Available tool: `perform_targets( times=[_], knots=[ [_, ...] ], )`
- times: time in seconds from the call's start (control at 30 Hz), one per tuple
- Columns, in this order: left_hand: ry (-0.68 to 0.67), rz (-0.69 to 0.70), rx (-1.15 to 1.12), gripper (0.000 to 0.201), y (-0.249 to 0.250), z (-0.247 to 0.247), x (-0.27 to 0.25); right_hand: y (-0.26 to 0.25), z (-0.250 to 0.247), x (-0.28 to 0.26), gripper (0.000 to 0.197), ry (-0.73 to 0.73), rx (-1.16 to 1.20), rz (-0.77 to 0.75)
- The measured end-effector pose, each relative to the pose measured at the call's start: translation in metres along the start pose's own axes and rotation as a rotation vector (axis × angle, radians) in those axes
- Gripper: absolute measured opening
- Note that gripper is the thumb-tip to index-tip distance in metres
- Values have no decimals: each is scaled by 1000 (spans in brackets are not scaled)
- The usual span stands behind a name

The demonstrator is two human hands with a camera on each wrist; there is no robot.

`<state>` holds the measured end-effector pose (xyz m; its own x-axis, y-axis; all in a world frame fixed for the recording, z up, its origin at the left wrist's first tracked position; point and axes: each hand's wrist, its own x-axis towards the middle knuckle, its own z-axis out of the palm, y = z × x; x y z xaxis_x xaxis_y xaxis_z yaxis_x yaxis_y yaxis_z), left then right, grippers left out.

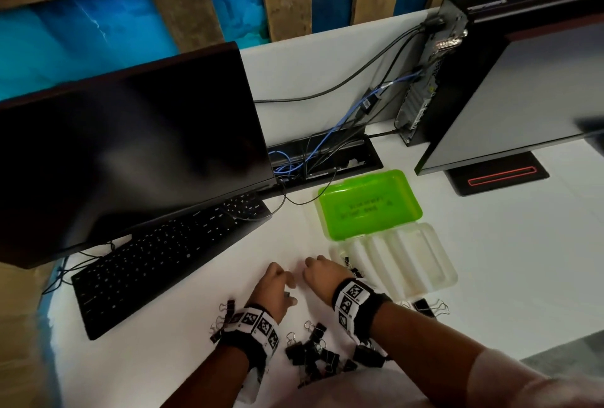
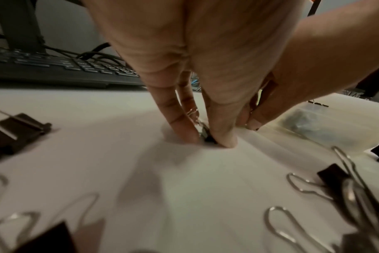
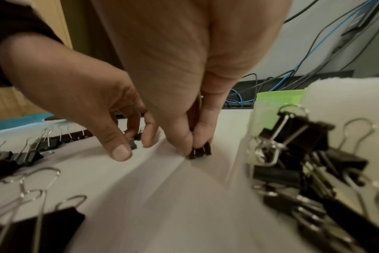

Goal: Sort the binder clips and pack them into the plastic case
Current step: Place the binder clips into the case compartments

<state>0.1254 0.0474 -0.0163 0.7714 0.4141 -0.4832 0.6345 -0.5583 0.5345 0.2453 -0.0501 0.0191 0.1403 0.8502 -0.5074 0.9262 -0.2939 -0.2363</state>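
Note:
The plastic case lies open on the white desk, its green lid (image 1: 369, 205) flipped back and its clear ribbed base (image 1: 402, 260) nearest me. Several black binder clips (image 3: 292, 150) sit in its leftmost compartment. My left hand (image 1: 287, 290) pinches a small black clip (image 2: 209, 137) down on the desk. Just right of it, my right hand (image 3: 194, 145) pinches small black clips (image 3: 200, 152) against the desk beside the case. A loose pile of clips (image 1: 313, 352) lies between my wrists.
A black keyboard (image 1: 163, 257) and a dark monitor (image 1: 130, 146) stand to the left. Further clips (image 1: 225, 313) lie left of my left wrist and a large clip (image 1: 428, 306) lies in front of the case. A cable tray (image 1: 327, 159) sits behind.

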Motion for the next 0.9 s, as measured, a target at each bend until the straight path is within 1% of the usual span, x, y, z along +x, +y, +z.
perform_targets(
  times=[0.03, 0.1, 0.2, 0.27, 0.33, 0.37, 0.4, 0.5, 0.53, 0.67, 0.77, 0.9],
  knots=[
    [10, -1, 3, 28, 0, 2, 1, 0, -1, -3, 31, 12, 11, 12],
    [39, -8, -25, 41, 0, 3, 2, 0, -5, -9, 30, 49, 41, 28],
    [26, -7, 17, 35, 0, 1, 2, 5, -13, -21, 30, 155, 125, 64],
    [35, -11, -44, 48, -4, 3, 5, 12, -19, -30, 27, 249, 197, 89],
    [83, 16, -82, 61, -5, 5, 9, 25, -20, -41, 25, 327, 276, 137],
    [95, 22, -98, 60, -2, 6, 10, 32, -20, -47, 24, 352, 322, 172],
    [89, 23, -109, 56, 6, 4, 9, 38, -18, -54, 23, 373, 355, 202],
    [85, 77, -134, 28, 38, 0, 5, 45, -11, -71, 20, 364, 391, 240],
    [99, 111, -150, 25, 47, 0, 4, 43, -8, -76, 20, 341, 395, 240],
    [132, 249, -162, 24, 84, 2, 2, 36, -1, -88, 22, 276, 331, 248],
    [114, 330, -137, 28, 108, 8, -1, 39, 1, -98, 23, 289, 301, 284],
    [50, 362, -103, 38, 123, 21, -1, 51, 2, -114, 26, 300, 304, 384]
  ],
)
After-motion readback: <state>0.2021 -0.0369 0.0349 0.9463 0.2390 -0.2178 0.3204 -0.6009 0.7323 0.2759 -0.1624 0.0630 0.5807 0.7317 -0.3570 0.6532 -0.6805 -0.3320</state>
